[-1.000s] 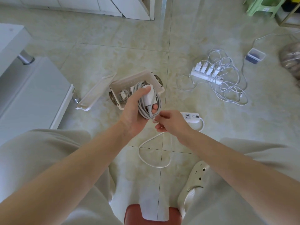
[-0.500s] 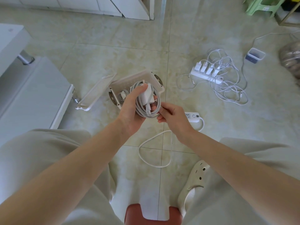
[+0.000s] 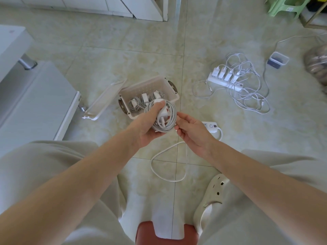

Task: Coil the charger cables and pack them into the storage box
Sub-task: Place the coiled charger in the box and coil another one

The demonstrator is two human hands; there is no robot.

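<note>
Head view: left hand holds a coiled charger cable just above the near edge of the storage box, fingers curled under the loops and thumb clamped on the white adapter. Right hand has its fingers loosely extended, tips at the coil's right edge; whether they pinch a strand cannot be told. Box is open, its lid beside it, with three smaller coiled chargers inside. Tangled cables hang off a loaded power strip well apart to the right, not yet coiled.

Risk, as judged: no tie is visible on the coil, so it may spring open on release. It is bulkier than those already packed and may catch the box rim.
</note>
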